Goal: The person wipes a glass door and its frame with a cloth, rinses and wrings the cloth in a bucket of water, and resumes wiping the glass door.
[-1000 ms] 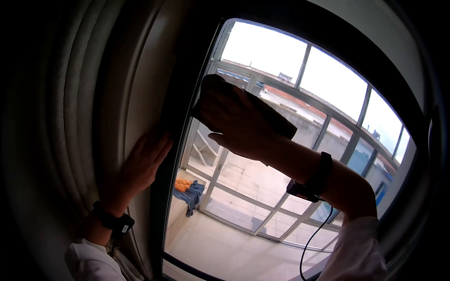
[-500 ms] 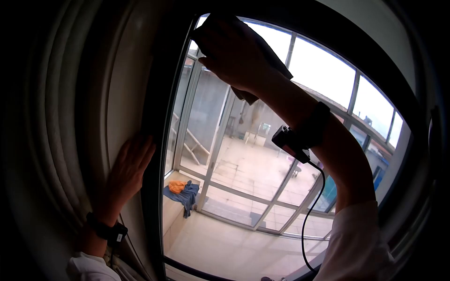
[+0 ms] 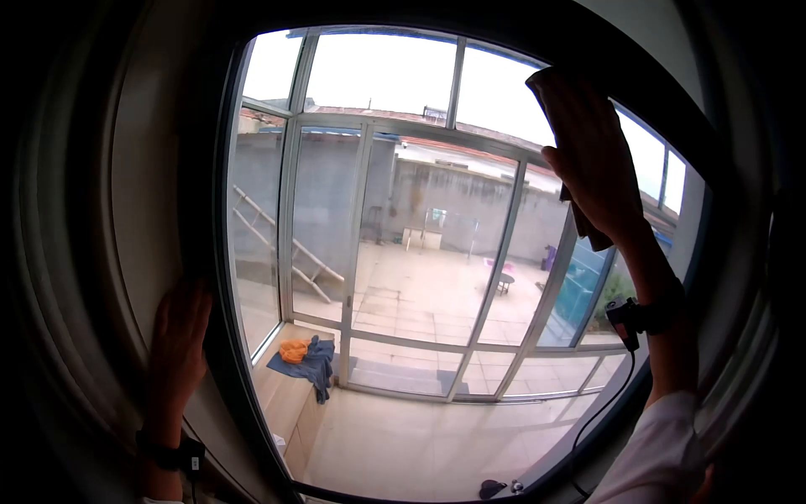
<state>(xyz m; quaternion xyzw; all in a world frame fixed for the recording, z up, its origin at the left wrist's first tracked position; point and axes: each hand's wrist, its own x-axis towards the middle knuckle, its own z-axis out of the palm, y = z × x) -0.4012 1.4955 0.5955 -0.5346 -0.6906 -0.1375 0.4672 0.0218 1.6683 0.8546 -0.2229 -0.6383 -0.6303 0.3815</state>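
Note:
My right hand (image 3: 592, 160) is high on the right side of a large window pane (image 3: 420, 437). Under its palm and fingers is a dark folded cloth (image 3: 588, 230), held flat against the glass; its edges show past the hand. My left hand (image 3: 180, 344) lies flat at the lower left, fingers stretched upward, beside the dark window frame (image 3: 220, 260). It holds nothing that I can see. Each wrist wears a dark strap with a small box, and a black cable (image 3: 606, 405) hangs from the right one.
Pale curtain folds (image 3: 50, 252) hang at the far left. Beyond the glass, orange cloth (image 3: 294, 350) and blue-grey cloth (image 3: 314, 367) lie on a ledge. Glazed metal-framed doors (image 3: 359, 235) face a paved yard with a small round table (image 3: 505, 280).
My right hand has moved the cloth from the pane's upper left to its upper right. The view has shifted; my left hand still lies beside the frame.

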